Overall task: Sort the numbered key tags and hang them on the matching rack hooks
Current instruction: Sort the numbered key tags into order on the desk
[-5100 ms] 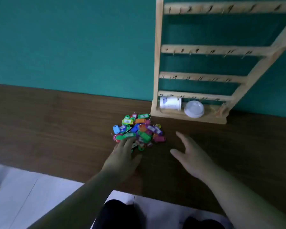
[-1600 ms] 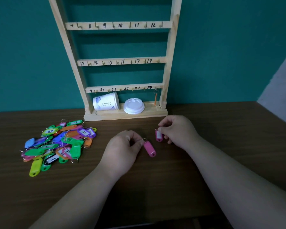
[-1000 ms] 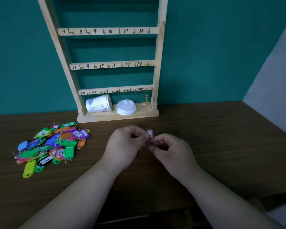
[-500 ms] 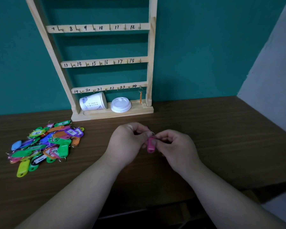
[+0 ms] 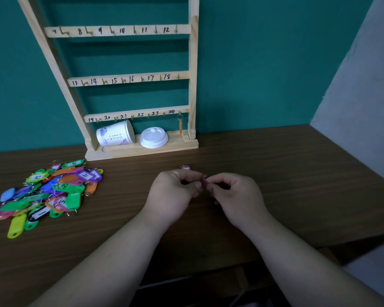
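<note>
My left hand (image 5: 174, 194) and my right hand (image 5: 236, 196) meet over the table's middle. Both pinch pink key tags: one tag's tip (image 5: 185, 167) peeks above my left fingers, and another pink tag (image 5: 203, 181) shows edge-on between the two hands, mostly hidden. A heap of coloured numbered key tags (image 5: 47, 191) lies at the left. The wooden rack (image 5: 129, 79) stands at the back, its rails numbered 7 to 24. One orange tag (image 5: 180, 126) hangs from hook 24.
A white paper cup (image 5: 115, 135) lies on its side on the rack's base, with a white lid (image 5: 153, 137) beside it. The brown table (image 5: 286, 173) ends at the right, where grey floor shows. A teal wall stands behind.
Over five seconds the hands took pink tags from the heap and brought them together at the table's middle. In the last half second they shifted only slightly.
</note>
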